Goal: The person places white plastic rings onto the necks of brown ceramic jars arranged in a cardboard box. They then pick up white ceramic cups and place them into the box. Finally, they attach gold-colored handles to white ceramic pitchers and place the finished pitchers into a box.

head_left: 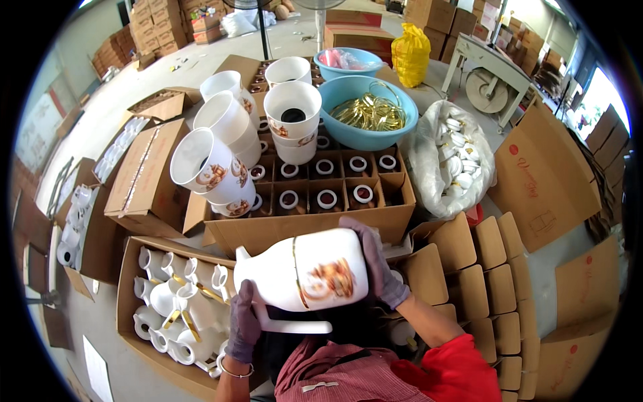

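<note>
A white vacuum jug [318, 271] with a gold band and a brown printed picture lies sideways between my two gloved hands, above my lap. My left hand [244, 325] grips it at the spout end, close to the white handle. Against the flat base, my right hand [378, 264] is pressed with its fingers curled over the edge. Left of the jug, a carton [127, 328] holds several white jug tops with spouts, handles and gold strips. Just beyond it stands a divided carton [308, 224] of dark flasks with white rings round their mouths.
Stacked white printed jug bodies [292, 110] stand on the divided carton. Behind are a blue basin [335, 137] of gold rings and a smaller blue basin [348, 67]. A clear bag [429, 181] of white caps sits right, beyond a carton with raised dividers [469, 281].
</note>
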The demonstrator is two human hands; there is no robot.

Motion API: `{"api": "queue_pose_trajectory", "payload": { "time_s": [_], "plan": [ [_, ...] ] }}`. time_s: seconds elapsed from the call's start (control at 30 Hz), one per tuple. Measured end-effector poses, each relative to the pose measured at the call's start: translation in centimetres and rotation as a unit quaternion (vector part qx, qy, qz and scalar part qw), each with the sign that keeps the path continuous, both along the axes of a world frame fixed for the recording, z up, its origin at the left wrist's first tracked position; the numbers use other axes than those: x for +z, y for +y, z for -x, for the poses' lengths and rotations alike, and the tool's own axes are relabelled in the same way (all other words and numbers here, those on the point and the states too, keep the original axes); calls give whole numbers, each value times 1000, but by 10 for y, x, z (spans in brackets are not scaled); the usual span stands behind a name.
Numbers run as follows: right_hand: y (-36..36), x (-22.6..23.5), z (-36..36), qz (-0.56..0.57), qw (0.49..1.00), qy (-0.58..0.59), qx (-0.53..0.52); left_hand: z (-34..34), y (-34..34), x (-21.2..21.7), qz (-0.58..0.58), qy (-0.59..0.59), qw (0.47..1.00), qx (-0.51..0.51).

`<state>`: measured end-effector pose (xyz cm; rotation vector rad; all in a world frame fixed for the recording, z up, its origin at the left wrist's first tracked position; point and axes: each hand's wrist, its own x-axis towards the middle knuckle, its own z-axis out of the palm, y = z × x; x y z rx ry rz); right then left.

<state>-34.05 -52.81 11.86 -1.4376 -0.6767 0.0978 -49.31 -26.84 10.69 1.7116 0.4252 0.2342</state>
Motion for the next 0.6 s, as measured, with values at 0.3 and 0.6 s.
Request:
{"api": "queue_pose_trajectory", "payload": {
  "time_s": [0.3, 0.6],
  "plan": [
    [26, 43, 4, -58, 993, 98, -15, 9, -2, -35, 337, -77, 935, 80],
    [13, 94, -7, 258, 880, -399, 11, 21, -1, -41, 363, -114, 925, 22]
  ]
}}
